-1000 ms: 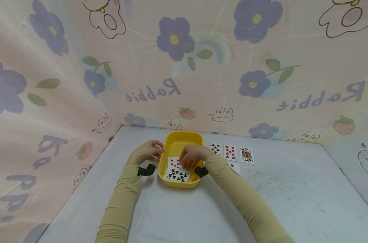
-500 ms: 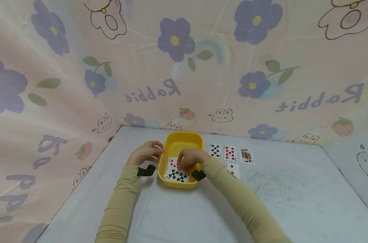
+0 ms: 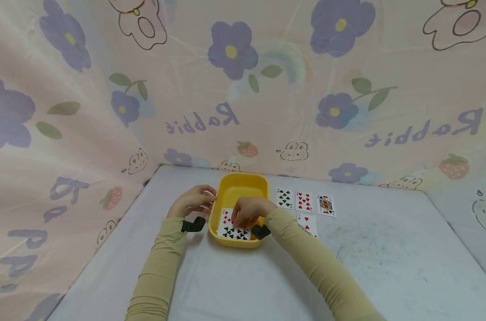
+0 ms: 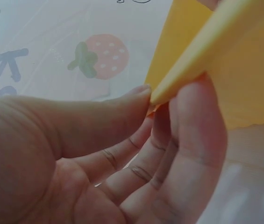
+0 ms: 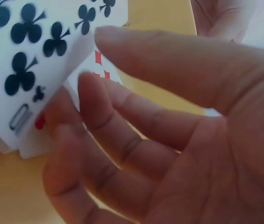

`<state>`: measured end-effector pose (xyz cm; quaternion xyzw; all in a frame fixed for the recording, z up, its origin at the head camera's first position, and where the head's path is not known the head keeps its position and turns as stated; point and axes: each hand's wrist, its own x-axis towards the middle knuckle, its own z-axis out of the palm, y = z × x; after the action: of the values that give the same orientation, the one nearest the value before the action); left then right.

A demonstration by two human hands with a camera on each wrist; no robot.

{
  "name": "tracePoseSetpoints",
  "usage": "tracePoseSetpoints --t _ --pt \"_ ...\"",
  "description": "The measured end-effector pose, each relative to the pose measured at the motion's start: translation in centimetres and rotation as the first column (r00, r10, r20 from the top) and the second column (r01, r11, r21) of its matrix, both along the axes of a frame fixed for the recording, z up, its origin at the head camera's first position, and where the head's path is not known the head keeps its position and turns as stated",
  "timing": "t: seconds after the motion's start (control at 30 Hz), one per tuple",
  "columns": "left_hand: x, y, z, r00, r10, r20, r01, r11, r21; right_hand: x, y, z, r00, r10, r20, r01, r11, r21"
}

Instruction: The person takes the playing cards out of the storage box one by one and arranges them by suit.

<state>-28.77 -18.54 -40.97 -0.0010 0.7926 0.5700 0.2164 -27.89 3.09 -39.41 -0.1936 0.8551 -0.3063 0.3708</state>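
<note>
In the head view a yellow plastic tray (image 3: 243,178) holds a few overlapping playing cards. My left hand (image 3: 192,201) is at its left side; in the left wrist view the thumb and a finger pinch the tray's rim (image 4: 202,51). Inside the tray is my right hand (image 3: 248,211), fingers curled. The right wrist view has its thumb (image 5: 136,51) at the edge of a ten of clubs (image 5: 24,60), with fingers behind that edge, which is raised and tilted. Red diamond cards (image 3: 226,215) lie partly hidden beneath the hand and the clubs card.
Right of the tray, face-up cards lie on the white table (image 3: 226,285): a clubs card (image 3: 284,199), a hearts card (image 3: 304,202), a face card (image 3: 326,205) and another hearts card (image 3: 306,221) partly under the right sleeve. A patterned cloth (image 3: 267,98) rises behind.
My right hand has shifted slightly left and toward me over the cards, and the clubs card has turned a little. The left hand stays at the rim.
</note>
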Motion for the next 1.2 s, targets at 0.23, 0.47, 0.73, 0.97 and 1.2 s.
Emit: tracePoseSetpoints --t 0.23,0.47,0.73,0.97,1.2 --pt "0.0 0.0 -0.1 1.0 -0.001 -0.004 0.001 1.0 0.004 -0.4 0.3 -0.1 0.999 0.038 -0.024 -0.038 0.999 -0.01" --pt "-0.1 0.1 0.2 1.0 -0.003 0.007 0.003 1.0 -0.005 -0.7 0.8 0.5 0.99 -0.042 -0.138 0.039 0.999 -0.025" --pt "0.0 0.0 0.2 1.0 -0.007 0.0 0.007 1.0 -0.011 -0.2 2.1 1.9 0.97 -0.149 -0.193 0.128 0.985 -0.115" --pt "0.0 0.0 0.0 1.0 0.0 0.001 0.0 1.0 -0.01 -0.3 5.4 2.5 0.943 -0.267 -0.198 0.197 0.929 -0.314" --pt "0.2 0.0 0.0 1.0 0.007 -0.011 -0.007 1.0 -0.025 0.5 9.9 2.9 0.903 -0.418 -0.102 0.322 0.814 -0.483"
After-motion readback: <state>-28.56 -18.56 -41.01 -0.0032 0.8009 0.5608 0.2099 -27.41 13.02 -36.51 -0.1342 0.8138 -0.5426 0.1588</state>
